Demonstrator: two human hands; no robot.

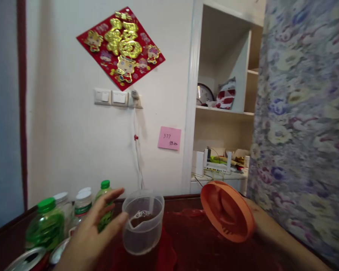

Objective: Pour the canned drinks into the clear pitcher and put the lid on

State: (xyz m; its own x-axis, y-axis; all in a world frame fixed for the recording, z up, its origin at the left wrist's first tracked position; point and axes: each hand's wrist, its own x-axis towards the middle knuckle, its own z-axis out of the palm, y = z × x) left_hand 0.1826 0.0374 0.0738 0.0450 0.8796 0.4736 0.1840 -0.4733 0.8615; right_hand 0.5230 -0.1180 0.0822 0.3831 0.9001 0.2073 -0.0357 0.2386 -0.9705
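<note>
A clear plastic pitcher with dark liquid and some bubbles inside stands upright on the dark red table. My left hand is at its left side, fingers apart, with the thumb close to the rim; whether it touches the pitcher I cannot tell. On the right, my right hand holds an orange lid, tilted so that its hollow underside shows. The lid hides most of that hand's fingers.
Green-capped bottles, white-capped bottles and open cans crowd the left of the table. A white cable hangs behind the pitcher. A floral curtain borders the right side.
</note>
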